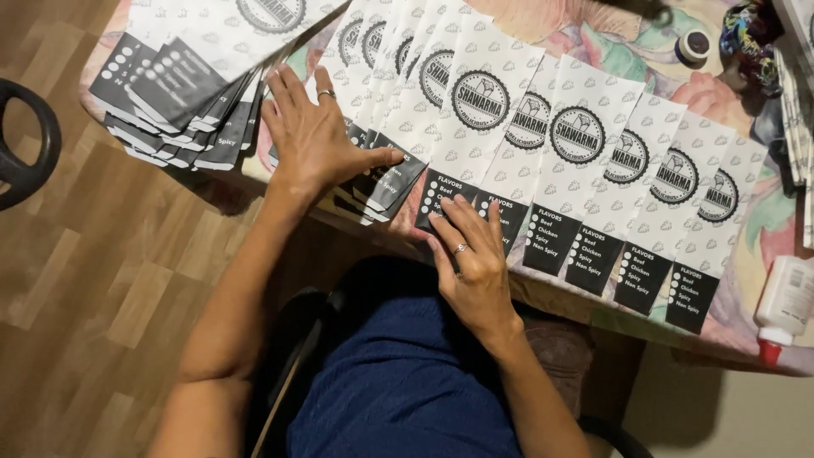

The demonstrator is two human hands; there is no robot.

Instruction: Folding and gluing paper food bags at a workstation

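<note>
While a fanned row of white paper sleeves [585, 161] with round black emblems and black lower panels runs across the frame's middle, a looser stack [186, 76] overhangs at upper left. Left hand [314, 136] lies flat, fingers spread, on overlapped sleeves; right hand [475, 259] presses extended fingers on one sleeve's black end. Floral worktop [593, 34]; white glue bottle [784, 305] at right; wood floor [93, 280].

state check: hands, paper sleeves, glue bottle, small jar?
left hand: open, flat on the fanned paper sleeves
right hand: open, fingers on a sleeve's dark end
paper sleeves: flat, overlapping in a row on the table
stack of sleeves: fanned, at table corner
glue bottle: lying down, capped
small jar: upright, lid on
</note>
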